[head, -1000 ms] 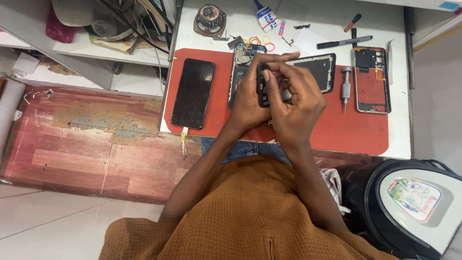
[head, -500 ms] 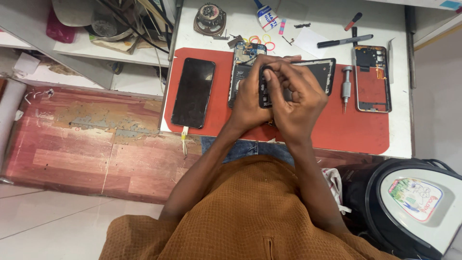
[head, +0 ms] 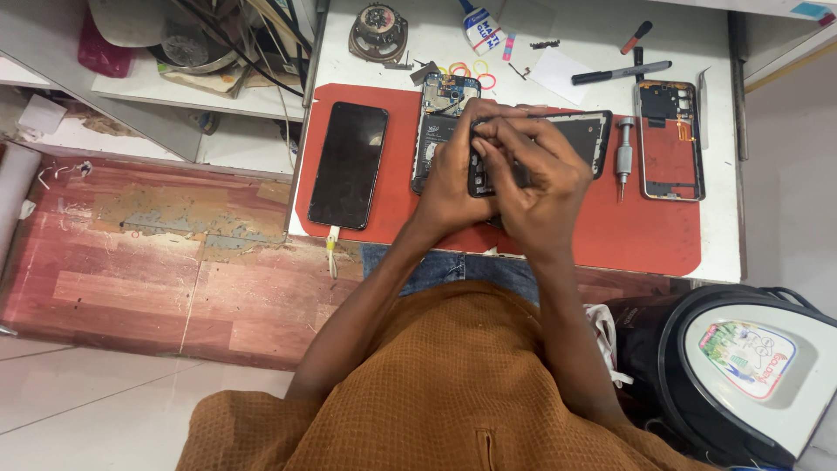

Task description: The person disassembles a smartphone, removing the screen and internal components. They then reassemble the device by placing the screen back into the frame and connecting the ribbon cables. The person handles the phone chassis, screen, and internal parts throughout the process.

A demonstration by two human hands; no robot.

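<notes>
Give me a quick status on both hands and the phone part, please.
Left hand and right hand both gripping a dark phone part over the red mat. Opened phone just behind. Nothing obstructing.

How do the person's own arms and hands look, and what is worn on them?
Both arms are bare from above the elbow down: no long sleeves, gloves, watch or bracelet show. The left hand and right hand show no rings, as far as can be seen. The short sleeves belong to an orange-brown shirt with a fine waffle-like weave.
</notes>
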